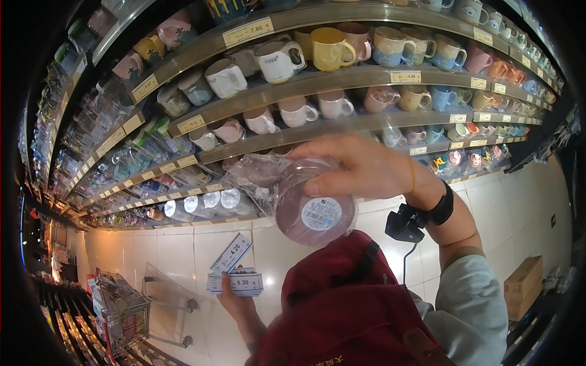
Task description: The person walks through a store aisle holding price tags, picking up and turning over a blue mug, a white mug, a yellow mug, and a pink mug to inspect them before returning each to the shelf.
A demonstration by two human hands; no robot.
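My right hand [357, 165] grips a dusty-pink mug [290, 210] wrapped in clear plastic. The mug's base faces me and carries a round white barcode sticker [321, 213]. Loose plastic wrap bunches to its left. Lower down, my left hand [235, 305] is closed on a stack of price labels [251, 283]; the front one reads 5.30. One label [232, 253] reading 4.20 sticks up at an angle from the stack.
Curved shelves of mugs fill the upper view, including a yellow mug [331, 49] and white mugs [279, 61]. Price tags [248, 32] line the shelf edges. A shopping cart [122, 311] stands at lower left, and a cardboard box [523, 287] sits on the floor [390, 219] at right.
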